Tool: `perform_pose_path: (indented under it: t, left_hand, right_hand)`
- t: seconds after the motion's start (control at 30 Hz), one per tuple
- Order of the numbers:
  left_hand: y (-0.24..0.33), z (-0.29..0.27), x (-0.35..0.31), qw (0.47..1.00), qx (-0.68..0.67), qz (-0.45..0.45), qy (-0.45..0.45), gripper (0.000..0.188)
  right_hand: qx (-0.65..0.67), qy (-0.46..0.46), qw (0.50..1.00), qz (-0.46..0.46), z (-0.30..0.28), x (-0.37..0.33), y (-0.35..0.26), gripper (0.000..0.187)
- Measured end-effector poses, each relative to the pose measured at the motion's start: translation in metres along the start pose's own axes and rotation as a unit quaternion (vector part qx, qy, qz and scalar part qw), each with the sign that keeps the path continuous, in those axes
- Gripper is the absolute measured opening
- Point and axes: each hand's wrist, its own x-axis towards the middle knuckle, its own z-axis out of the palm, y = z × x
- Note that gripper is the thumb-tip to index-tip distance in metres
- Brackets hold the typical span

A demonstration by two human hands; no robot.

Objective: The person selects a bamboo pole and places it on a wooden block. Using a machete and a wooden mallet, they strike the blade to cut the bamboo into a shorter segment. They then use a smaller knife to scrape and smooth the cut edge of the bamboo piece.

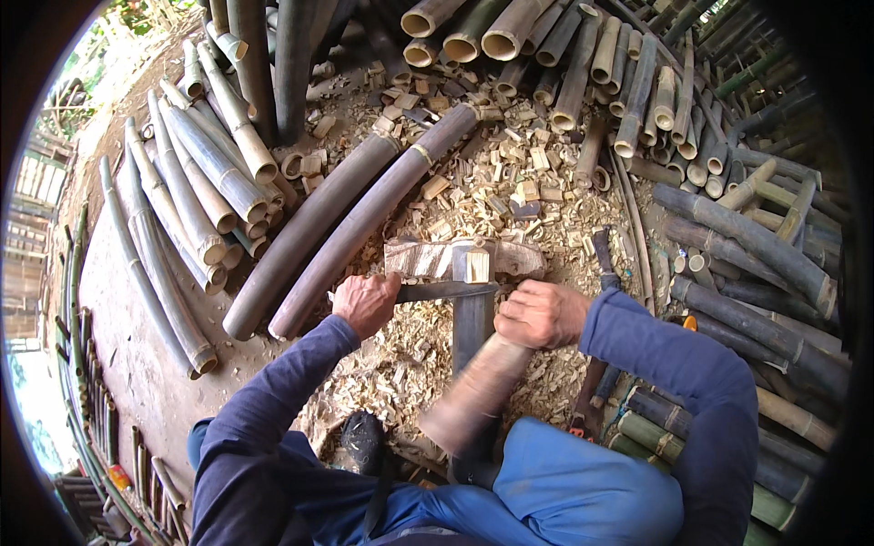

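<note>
Dark sleeves (244, 460), mallet (482, 387) near knee (592, 469), blade (428, 292) spanning bamboo (472, 332) edge-to-edge

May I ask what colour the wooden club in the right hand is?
The wooden club is light reddish-brown, in the head view.

No readable text, no legible labels or brands, no numbers, no readable signs

L hand (366, 306) w/ blade (435, 291) across bamboo pc. (471, 329), R hand (542, 314) w/ wooden club (475, 393)
</note>
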Motion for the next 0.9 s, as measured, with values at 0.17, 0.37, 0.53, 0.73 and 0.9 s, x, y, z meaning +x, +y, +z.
perform_pose_path:
  t: [0.17, 0.37, 0.53, 0.73, 0.9]
  left_hand:
    - [-0.004, 0.005, 0.002, 1.0, 0.004, -0.002, 0.009, 0.008]
    - [0.004, 0.004, 0.009, 1.0, -0.004, 0.005, 0.004, 0.009]
    - [-0.001, 0.001, 0.003, 1.0, 0.008, -0.006, 0.006, 0.008]
    - [-0.003, 0.011, 0.007, 1.0, 0.009, -0.008, 0.022, 0.008]
    - [0.006, 0.008, 0.012, 1.0, -0.005, -0.001, 0.007, 0.007]
  right_hand:
    - [-0.054, -0.154, 0.974, 0.157, 0.001, -0.005, 0.037, 0.048]
    - [-0.024, -0.023, 0.996, 0.078, 0.027, -0.023, 0.051, 0.038]
    - [0.021, 0.017, 0.999, 0.025, 0.008, 0.007, 0.012, 0.041]
    - [-0.062, -0.124, 0.982, 0.13, -0.001, -0.007, 0.055, 0.033]
    - [-0.026, 0.018, 0.998, 0.058, 0.023, -0.02, 0.044, 0.043]
